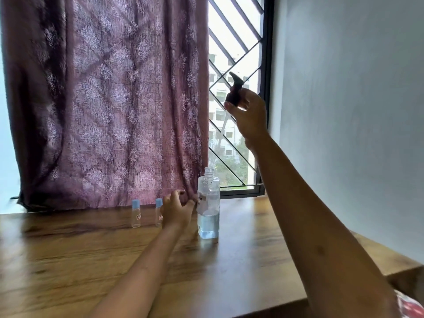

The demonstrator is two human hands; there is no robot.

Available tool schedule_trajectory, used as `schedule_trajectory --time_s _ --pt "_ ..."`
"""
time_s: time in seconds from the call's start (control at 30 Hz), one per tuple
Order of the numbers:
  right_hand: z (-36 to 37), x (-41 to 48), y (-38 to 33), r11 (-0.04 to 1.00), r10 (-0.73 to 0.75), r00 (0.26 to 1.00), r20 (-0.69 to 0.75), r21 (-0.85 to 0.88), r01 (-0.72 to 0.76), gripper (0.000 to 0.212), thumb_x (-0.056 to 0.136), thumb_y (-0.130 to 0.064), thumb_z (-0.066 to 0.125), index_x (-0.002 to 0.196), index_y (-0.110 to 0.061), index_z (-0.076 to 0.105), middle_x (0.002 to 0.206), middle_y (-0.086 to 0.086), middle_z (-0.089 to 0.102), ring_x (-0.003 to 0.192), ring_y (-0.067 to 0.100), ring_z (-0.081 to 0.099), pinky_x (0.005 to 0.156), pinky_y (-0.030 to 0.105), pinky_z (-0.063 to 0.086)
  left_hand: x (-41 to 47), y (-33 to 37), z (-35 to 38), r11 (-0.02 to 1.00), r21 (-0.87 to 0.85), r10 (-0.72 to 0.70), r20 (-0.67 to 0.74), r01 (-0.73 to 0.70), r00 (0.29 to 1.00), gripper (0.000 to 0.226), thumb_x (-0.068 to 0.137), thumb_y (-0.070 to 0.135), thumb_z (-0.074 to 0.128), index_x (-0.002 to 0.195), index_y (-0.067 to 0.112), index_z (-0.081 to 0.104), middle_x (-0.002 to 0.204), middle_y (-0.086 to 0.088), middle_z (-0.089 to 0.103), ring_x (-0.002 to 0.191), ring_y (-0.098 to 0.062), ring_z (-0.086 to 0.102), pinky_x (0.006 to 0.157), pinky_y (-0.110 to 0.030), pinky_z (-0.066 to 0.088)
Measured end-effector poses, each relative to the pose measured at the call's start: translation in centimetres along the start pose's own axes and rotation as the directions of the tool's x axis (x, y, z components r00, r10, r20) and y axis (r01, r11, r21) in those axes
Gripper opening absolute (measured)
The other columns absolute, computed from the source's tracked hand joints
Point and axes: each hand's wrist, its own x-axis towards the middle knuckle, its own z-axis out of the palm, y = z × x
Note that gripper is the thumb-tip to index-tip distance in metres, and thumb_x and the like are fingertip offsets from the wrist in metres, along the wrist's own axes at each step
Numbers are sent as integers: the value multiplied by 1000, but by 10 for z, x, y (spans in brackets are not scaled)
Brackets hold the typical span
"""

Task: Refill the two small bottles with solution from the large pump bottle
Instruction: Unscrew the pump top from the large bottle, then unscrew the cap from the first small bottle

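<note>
The large clear bottle [208,207] stands uncapped on the wooden table [68,260], roughly a third full of clear liquid. High above it, my right hand [249,113] grips the dark pump head [234,89]. My left hand [177,210] hovers just left of the large bottle with its fingers loosely curled and nothing in them. Two small clear bottles with blue caps stand by the curtain: one [135,213] in full view, the other [158,211] partly hidden behind my left hand.
A purple patterned curtain [103,99] hangs behind the table, touching its back edge. A barred window [236,65] is to its right and a white wall [344,111] further right. The table's right edge drops off near my right forearm.
</note>
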Motion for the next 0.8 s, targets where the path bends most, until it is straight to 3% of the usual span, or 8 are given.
schedule_trajectory --time_s 0.1,0.27,0.33,0.47,0.63,0.8 --pt "-6 -15 6 980 -89 995 38 -176 94 28 73 -1 72 101 -3 66 97 7 70 89 17 62 90 32 49 4 12 -10 999 -28 -18 18 18 1000 44 93 40 54 125 11 49 133 -19 42 120 -36 46 104 -48 41" --pt "-22 -67 52 882 -214 966 145 -395 255 35 64 11 71 96 -1 69 91 13 70 81 22 61 74 18 38 -2 27 -13 1000 -19 21 54 -20 998 43 92 45 53 119 11 52 132 -17 41 118 -33 48 103 -45 43" --pt "-31 -88 78 849 -160 959 235 -462 255 34 64 14 70 94 -3 70 92 14 70 82 27 64 75 21 42 -8 26 -10 1000 15 16 87 -18 996 44 92 45 54 121 12 52 135 -15 39 118 -33 47 103 -43 43" --pt "-44 -129 125 733 113 909 401 -652 196 32 74 5 64 99 -14 71 108 5 68 102 29 60 85 41 48 -16 15 -5 999 33 -35 145 30 989 46 88 48 57 121 15 52 133 -13 40 117 -31 47 101 -42 44" --pt "-50 -162 158 669 251 791 557 -691 274 36 75 4 60 92 -26 70 106 -8 66 104 20 55 87 32 42 -18 -3 2 993 77 -103 173 90 979 54 86 47 60 129 16 48 140 -13 38 126 -31 41 104 -36 37" --pt "-58 -170 179 625 358 690 629 -710 323 50 72 15 50 93 -26 68 106 -10 64 105 17 53 80 26 30 -14 -19 5 990 67 -138 188 128 972 43 85 35 64 123 17 54 140 -12 37 130 -29 37 103 -33 35"
